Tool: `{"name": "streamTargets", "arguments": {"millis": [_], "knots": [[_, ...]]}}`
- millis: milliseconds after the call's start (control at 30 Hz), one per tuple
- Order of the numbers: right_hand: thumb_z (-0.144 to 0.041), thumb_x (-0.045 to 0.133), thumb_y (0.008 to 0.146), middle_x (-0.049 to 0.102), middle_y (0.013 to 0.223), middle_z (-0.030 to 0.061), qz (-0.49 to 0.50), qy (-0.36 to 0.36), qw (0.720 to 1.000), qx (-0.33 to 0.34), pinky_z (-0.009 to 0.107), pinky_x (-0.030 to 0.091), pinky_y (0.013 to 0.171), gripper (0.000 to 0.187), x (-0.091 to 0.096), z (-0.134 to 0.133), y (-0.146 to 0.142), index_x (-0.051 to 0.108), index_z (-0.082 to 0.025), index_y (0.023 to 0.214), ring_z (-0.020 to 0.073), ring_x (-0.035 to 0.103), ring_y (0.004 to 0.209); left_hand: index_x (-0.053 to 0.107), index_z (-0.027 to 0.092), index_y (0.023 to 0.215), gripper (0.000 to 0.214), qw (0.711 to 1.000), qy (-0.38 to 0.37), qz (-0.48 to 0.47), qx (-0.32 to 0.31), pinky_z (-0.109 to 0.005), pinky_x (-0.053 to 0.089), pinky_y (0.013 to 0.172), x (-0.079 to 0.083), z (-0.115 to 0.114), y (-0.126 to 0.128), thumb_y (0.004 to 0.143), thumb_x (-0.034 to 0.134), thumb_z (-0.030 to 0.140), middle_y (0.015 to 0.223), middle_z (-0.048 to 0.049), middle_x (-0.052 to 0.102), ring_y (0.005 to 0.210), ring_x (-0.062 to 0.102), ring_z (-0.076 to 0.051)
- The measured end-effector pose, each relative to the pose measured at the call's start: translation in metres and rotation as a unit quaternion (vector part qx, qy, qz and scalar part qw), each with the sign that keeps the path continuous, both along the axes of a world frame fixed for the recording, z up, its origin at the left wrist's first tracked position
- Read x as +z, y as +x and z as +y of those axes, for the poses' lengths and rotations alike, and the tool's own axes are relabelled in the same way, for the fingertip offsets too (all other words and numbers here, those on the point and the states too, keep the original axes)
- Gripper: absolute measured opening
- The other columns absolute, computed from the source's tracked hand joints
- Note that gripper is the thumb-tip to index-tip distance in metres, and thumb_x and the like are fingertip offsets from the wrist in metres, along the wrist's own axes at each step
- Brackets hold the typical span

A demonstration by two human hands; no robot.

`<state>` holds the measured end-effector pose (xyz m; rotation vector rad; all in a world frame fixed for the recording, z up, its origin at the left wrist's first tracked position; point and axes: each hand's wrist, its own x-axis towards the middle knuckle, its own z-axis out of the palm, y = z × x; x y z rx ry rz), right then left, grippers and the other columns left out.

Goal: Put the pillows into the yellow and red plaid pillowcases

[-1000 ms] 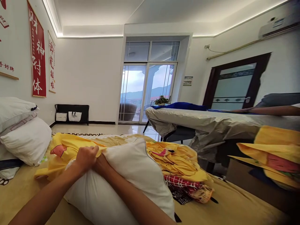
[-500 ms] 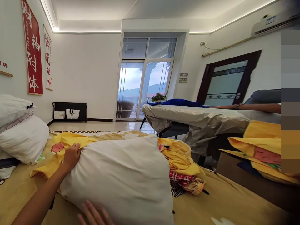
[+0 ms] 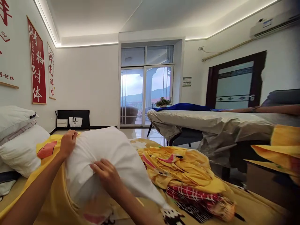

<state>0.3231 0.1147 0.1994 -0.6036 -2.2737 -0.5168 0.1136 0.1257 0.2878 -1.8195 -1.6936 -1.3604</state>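
A white pillow (image 3: 117,156) lies tilted across the bed in front of me, its left end against a yellow pillowcase (image 3: 52,175) with a pink patch. My left hand (image 3: 68,143) is closed at the pillow's far left corner, where the yellow cloth meets the white; its fingers pinch the pillowcase edge. On the near side, my right hand (image 3: 106,176) grips a fold of the pillow, and creases run out from its fingers. How much of the pillow sits inside the pillowcase is hidden by my arms.
Crumpled yellow bedding (image 3: 178,162) and a red checked cloth (image 3: 192,195) lie to the right on the bed (image 3: 248,200). White pillows (image 3: 21,150) are stacked at left. Beyond stands a plastic-covered table (image 3: 211,117), with another person's arm (image 3: 276,109) on it. A cardboard box (image 3: 260,178) stands at right.
My right hand has come up from the bottom edge and taken hold of the pillow. The pillow has tilted and shifted left, and the yellow pillowcase now spreads along its left side.
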Motion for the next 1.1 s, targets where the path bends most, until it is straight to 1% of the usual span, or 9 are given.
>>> {"name": "streamTargets", "arguments": {"millis": [67, 167, 300, 433, 567, 733, 833, 1000, 1100], "knots": [[-0.002, 0.043, 0.083, 0.07, 0.09, 0.0025, -0.002, -0.066, 0.997, 0.043, 0.029, 0.043, 0.079, 0.037, 0.011, 0.0, -0.015, 0.069, -0.024, 0.1, 0.016, 0.057, 0.084, 0.056, 0.019, 0.083, 0.03, 0.999, 0.009, -0.037, -0.007, -0.026, 0.038, 0.068, -0.011, 0.012, -0.008, 0.092, 0.031, 0.032, 0.077, -0.0033, 0.06, 0.072, 0.054, -0.016], [0.002, 0.043, 0.077, 0.072, 0.09, -0.0019, -0.081, -0.187, 0.972, 0.114, 0.025, 0.043, 0.085, 0.044, -0.012, 0.004, -0.045, 0.071, -0.026, 0.097, 0.0132, 0.06, 0.087, 0.054, 0.019, 0.072, 0.028, 0.998, -0.046, -0.034, -0.028, -0.025, 0.038, 0.061, -0.053, 0.005, -0.018, 0.088, 0.036, 0.033, 0.063, -0.0004, 0.057, 0.061, 0.052, -0.014], [-0.003, 0.042, 0.078, 0.072, 0.097, 0.002, -0.1, -0.279, 0.947, 0.127, 0.027, 0.044, 0.089, 0.043, -0.046, 0.009, -0.052, 0.07, -0.024, 0.102, 0.0167, 0.063, 0.094, 0.056, 0.023, 0.068, 0.031, 0.986, -0.153, 0.013, -0.059, -0.03, 0.038, 0.058, -0.118, -0.064, -0.022, 0.088, 0.037, 0.037, 0.064, -0.0019, 0.06, 0.06, 0.052, -0.017], [-0.014, 0.053, 0.076, 0.059, 0.128, 0.0051, -0.157, -0.34, 0.907, 0.195, 0.033, 0.033, 0.104, 0.054, -0.032, 0.011, -0.01, 0.054, -0.023, 0.129, 0.02, 0.053, 0.117, 0.064, 0.031, 0.087, 0.016, 0.932, -0.241, 0.213, -0.168, -0.036, 0.044, 0.075, -0.149, -0.126, -0.015, 0.084, 0.05, 0.039, 0.088, -0.0039, 0.069, 0.083, 0.06, -0.021], [-0.028, 0.064, 0.074, 0.023, 0.153, 0.0078, -0.22, -0.206, 0.933, 0.197, 0.047, 0.025, 0.108, 0.082, -0.041, -0.001, 0.025, 0.025, -0.033, 0.145, 0.027, 0.028, 0.137, 0.07, 0.035, 0.08, 0.022, 0.861, -0.323, 0.363, -0.149, -0.039, 0.046, 0.074, -0.162, -0.135, -0.006, 0.084, 0.05, 0.027, 0.073, -0.0031, 0.072, 0.073, 0.065, -0.022], [-0.017, 0.046, 0.09, 0.064, 0.115, 0.0093, -0.216, 0.015, 0.962, 0.169, 0.038, 0.04, 0.086, 0.042, -0.084, -0.008, 0.001, 0.048, -0.026, 0.131, 0.0207, 0.057, 0.103, 0.074, 0.025, 0.076, 0.023, 0.81, -0.397, 0.416, -0.118, -0.045, 0.044, 0.079, -0.177, -0.128, 0.036, 0.081, 0.053, 0.03, 0.07, -0.0093, 0.072, 0.062, 0.067, -0.024], [-0.02, 0.045, 0.092, 0.066, 0.082, 0.0032, -0.275, 0.022, 0.941, 0.195, 0.029, 0.039, 0.063, 0.021, -0.067, -0.01, -0.031, 0.061, -0.021, 0.106, 0.0161, 0.057, 0.074, 0.075, 0.018, 0.079, 0.027, 0.8, -0.437, 0.387, -0.138, -0.044, 0.044, 0.078, -0.181, -0.127, 0.08, 0.082, 0.053, 0.034, 0.071, -0.0135, 0.072, 0.065, 0.067, -0.025], [-0.017, 0.059, 0.079, 0.066, 0.08, -0.0004, -0.325, -0.026, 0.923, 0.204, 0.027, 0.031, 0.05, 0.012, -0.005, -0.022, -0.07, 0.065, -0.024, 0.087, 0.0154, 0.058, 0.069, 0.066, 0.007, 0.107, 0.054, 0.881, -0.361, 0.287, -0.106, -0.046, 0.043, 0.086, -0.162, -0.127, 0.128, 0.075, 0.06, 0.05, 0.103, -0.0219, 0.068, 0.093, 0.062, -0.033], [-0.017, 0.061, 0.077, 0.065, 0.072, -0.0012, -0.265, -0.086, 0.931, 0.238, 0.025, 0.036, 0.049, 0.008, -0.012, -0.028, -0.077, 0.067, -0.023, 0.078, 0.0145, 0.058, 0.065, 0.064, 0.009, 0.105, 0.048, 0.895, -0.346, 0.256, -0.114, -0.042, 0.043, 0.084, -0.143, -0.138, 0.123, 0.073, 0.065, 0.045, 0.103, -0.018, 0.067, 0.093, 0.061, -0.031]]}}
